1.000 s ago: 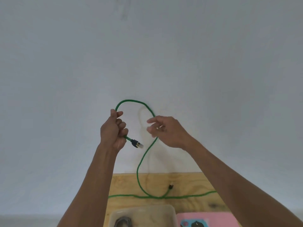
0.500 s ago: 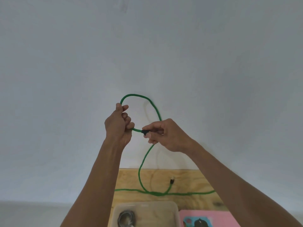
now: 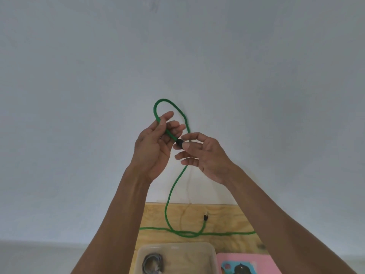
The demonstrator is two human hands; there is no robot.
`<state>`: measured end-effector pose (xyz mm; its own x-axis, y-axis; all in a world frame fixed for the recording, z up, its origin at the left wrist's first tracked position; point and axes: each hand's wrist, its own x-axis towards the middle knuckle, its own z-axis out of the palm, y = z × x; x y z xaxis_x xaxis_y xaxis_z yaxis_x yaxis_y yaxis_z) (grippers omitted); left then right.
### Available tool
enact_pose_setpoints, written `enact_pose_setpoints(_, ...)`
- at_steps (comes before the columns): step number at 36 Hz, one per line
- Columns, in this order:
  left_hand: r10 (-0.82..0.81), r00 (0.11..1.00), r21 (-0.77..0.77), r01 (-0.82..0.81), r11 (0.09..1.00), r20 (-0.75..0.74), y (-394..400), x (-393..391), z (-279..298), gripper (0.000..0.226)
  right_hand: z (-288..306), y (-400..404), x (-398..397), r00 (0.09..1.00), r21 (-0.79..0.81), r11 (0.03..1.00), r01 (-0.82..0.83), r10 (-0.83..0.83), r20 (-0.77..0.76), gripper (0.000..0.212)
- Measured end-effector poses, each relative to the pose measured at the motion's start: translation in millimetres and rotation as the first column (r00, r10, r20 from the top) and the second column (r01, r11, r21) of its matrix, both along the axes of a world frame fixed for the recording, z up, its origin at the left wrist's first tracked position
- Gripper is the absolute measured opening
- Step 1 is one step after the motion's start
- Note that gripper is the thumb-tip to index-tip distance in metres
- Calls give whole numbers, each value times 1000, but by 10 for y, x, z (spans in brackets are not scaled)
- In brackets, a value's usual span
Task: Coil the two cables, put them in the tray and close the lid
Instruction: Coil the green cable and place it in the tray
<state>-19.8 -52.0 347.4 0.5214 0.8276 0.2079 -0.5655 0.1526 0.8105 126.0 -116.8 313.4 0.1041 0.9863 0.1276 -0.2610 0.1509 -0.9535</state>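
A green cable (image 3: 171, 194) is lifted in front of the wall, arching in a loop above both hands. My left hand (image 3: 154, 147) has its fingers partly spread, and the cable runs between thumb and fingers. My right hand (image 3: 201, 155) pinches the black plug at the cable's end between thumb and forefinger. The rest of the green cable hangs down and lies across the wooden table (image 3: 227, 216), its other plug (image 3: 206, 216) resting there. A clear plastic tray (image 3: 205, 252) at the bottom holds a coiled grey cable (image 3: 153, 264).
A pink lid with a picture on it (image 3: 246, 262) lies right of the tray. A plain pale wall fills the view above the table. The table's far edge meets the wall.
My right hand came across and took the black plug. My left hand loosened from a fist to spread fingers. Both hands and the loop have risen a little.
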Motion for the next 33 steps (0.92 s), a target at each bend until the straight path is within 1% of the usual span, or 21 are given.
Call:
enact_pose_setpoints(2,-3,998,89,9,996,-65,10,-22,84,30,39,13,-36,995,-1,999,-36,36,-91,8)
enact_pose_setpoints(3,6,995,116,6,993,-96,15,-25,136,29,63,18,-44,994,1,999,-46,46,-96,5)
enact_pose_setpoints(5,28,992,122,-13,992,-124,25,-19,237,26,123,28,-41,998,-5,999,-47,47,-41,9)
enact_pose_setpoints(7,42,991,110,-28,994,-127,31,-9,320,23,208,31,-21,999,-21,1000,-7,8,46,17)
enact_pose_setpoints(9,51,990,100,-38,994,-134,26,0,388,22,302,41,28,988,-6,994,110,-109,107,22)
enact_pose_setpoints(10,61,987,96,-47,994,-146,23,6,422,22,357,54,57,971,30,982,188,-191,146,22)
enact_pose_setpoints(12,74,981,93,-58,994,-178,1,18,473,23,474,94,122,910,143,940,311,-338,240,18)
enact_pose_setpoints(13,71,980,89,-55,995,-187,-13,23,495,23,541,116,151,878,207,920,333,-382,288,20)
enact_pose_setpoints(14,59,980,84,-44,996,-188,-32,29,513,24,611,141,179,849,269,908,322,-402,343,27)
enact_pose_setpoints(16,21,985,78,-8,997,-174,-81,46,555,26,747,196,217,800,355,906,232,-385,460,44)
enact_pose_setpoints(18,-40,987,87,54,995,-156,-137,75,599,27,856,258,211,769,374,920,118,-323,551,52)
enact_pose_setpoints(19,-74,987,96,88,991,-146,-164,92,624,29,892,288,193,760,375,924,72,-294,579,53)
enact_pose_setpoints(21,-131,984,119,145,982,-124,-209,122,676,30,917,348,157,777,392,920,-3,-245,580,46)
enact_pose_setpoints(23,-165,982,141,177,974,-89,-223,133,726,26,915,398,113,851,400,916,-41,-178,494,39)
enact_pose_setpoints(24,-179,982,149,187,971,-68,-223,131,751,24,923,407,96,898,389,920,-44,-134,419,36)
enact_pose_setpoints(26,-186,982,159,191,969,-45,-206,118,789,24,929,402,77,931,372,928,-20,-118,344,32)
enact_pose_setpoints(29,-158,987,152,161,975,-32,-172,113,837,24,847,378,19,877,365,929,54,-219,428,42)
enact_pose_setpoints(30,-150,989,135,150,979,-13,-158,122,851,23,789,371,-15,872,357,932,57,-221,436,44)
enact_pose_setpoints(31,-142,990,114,140,984,15,-145,135,867,21,726,367,-38,847,352,933,76,-247,472,48)
enact_pose_setpoints(32,-129,991,94,125,988,43,-125,151,879,20,679,356,-65,828,317,943,99,-255,499,48)
enact_pose_setpoints(33,-109,992,81,104,991,62,-103,170,888,19,633,349,-88,821,279,953,119,-253,512,39)
